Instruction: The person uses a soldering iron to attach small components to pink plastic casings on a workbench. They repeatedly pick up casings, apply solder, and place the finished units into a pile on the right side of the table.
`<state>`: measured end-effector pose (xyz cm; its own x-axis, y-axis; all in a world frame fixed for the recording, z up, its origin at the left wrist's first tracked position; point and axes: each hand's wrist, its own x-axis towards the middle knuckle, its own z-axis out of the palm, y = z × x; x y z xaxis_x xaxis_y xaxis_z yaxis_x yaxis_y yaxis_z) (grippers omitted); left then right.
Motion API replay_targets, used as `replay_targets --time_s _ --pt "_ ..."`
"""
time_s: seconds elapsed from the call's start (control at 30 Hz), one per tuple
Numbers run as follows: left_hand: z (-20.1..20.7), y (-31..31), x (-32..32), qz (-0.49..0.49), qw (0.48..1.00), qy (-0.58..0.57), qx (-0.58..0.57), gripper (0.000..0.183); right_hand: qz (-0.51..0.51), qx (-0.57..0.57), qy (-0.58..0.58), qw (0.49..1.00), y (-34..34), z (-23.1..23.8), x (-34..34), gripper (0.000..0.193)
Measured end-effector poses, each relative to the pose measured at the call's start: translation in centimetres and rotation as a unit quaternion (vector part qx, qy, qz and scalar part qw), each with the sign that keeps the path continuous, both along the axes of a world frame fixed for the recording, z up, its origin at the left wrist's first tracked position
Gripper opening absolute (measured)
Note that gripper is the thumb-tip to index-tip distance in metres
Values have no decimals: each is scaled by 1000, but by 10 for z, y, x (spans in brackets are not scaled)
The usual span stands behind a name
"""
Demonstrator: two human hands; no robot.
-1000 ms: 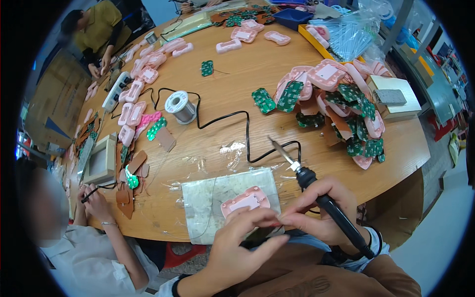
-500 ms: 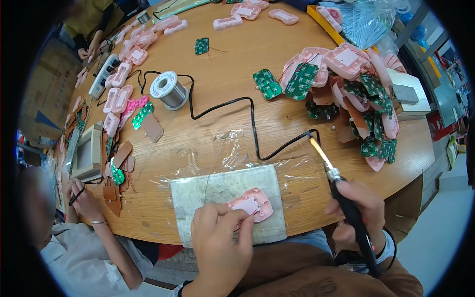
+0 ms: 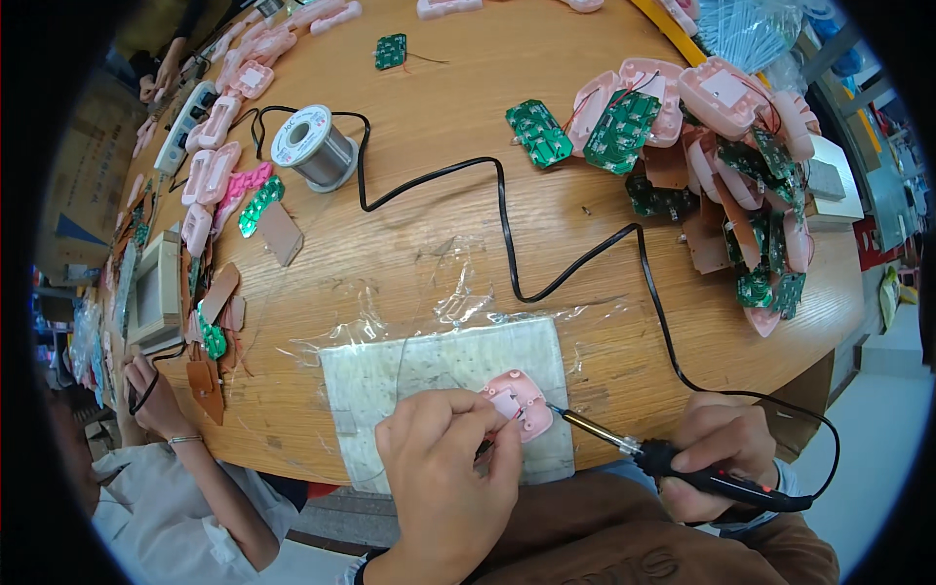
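Observation:
My right hand (image 3: 721,458) is closed round the black handle of a soldering iron (image 3: 597,431). The iron points left, its tip at the right edge of a small pink plastic shell half (image 3: 532,421). Inside the shell lie a whitish flat block (image 3: 504,402) and a bit of red wire. Fingers bent and pressed together, my left hand (image 3: 444,468) covers the shell's left side; what they pinch is hidden. A thin grey wire runs down the pale work mat (image 3: 366,390) towards this hand. The shell rests on the mat.
A solder spool (image 3: 317,151) stands at the back left. The iron's black cord (image 3: 502,214) snakes across the table. Green circuit boards (image 3: 624,132) and pink shells (image 3: 721,97) are heaped at right, more shells at left. Another person's hand (image 3: 156,400) is at the left edge.
My right hand has swung the soldering iron down and left, from pointing up over the table to the shell's edge. The shell, under my left hand, has turned and shifted slightly right.

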<state>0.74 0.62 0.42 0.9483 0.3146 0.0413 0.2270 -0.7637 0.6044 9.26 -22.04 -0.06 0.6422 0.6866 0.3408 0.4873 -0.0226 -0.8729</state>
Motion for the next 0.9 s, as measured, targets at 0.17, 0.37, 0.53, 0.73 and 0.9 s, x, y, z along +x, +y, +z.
replay_targets --time_s 0.17,0.37,0.53,0.73,0.9 --pt "2 -2 0 6 1000 11 8 10 28 -14 7 999 11 1 2 23" --pt "0 0 1 -1 1000 0 -3 10 63 -8 3 998 17 -1 5 22" --pt "-1 0 2 -10 1000 -8 1 11 71 -17 -34 997 15 5 11 24" --pt "0 1 2 -8 1000 -6 -3 11 32 3 1 999 13 7 12 22" --pt "1 1 2 -9 1000 -1 -10 10 55 2 4 998 17 2 10 20"
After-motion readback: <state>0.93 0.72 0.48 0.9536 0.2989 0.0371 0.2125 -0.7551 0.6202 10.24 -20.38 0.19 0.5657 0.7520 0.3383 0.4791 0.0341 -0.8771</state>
